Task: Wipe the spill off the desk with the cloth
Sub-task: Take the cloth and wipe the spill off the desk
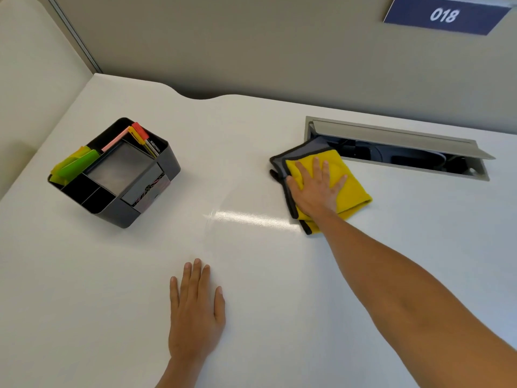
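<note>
A folded yellow cloth (351,189) with a grey underside and dark edging lies on the white desk (279,275), right of centre. My right hand (314,189) presses flat on top of it, fingers spread and pointing away from me. A faint wet sheen (246,218) streaks the desk just left of the cloth and curves toward me. My left hand (195,309) rests flat on the desk near the front, palm down, holding nothing.
A black desk organizer (117,175) with pens and green and yellow sticky notes stands at the left. An open cable hatch (397,149) with a raised lid sits just behind the cloth. A partition wall with a blue "018" sign (444,15) closes the back.
</note>
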